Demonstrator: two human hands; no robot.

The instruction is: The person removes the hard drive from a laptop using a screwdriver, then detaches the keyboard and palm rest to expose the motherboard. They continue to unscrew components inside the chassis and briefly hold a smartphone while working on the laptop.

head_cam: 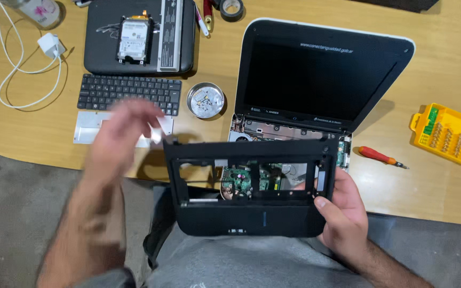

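My right hand [341,210] grips the right edge of a black laptop top cover [246,216], lifted off the open black laptop [316,74] whose green circuit board [241,181] shows through the cover's keyboard opening. My left hand [118,133] is blurred in the air left of the cover, fingers apart, holding nothing, above a detached black keyboard [129,93] and a silver plate [89,128].
A second closed black laptop [102,42] with a hard drive [134,38] on it lies at the back left. A round metal dish [205,100], a red screwdriver [381,157], a yellow bit case [449,136] and a white charger cable [28,58] sit on the wooden table [444,64].
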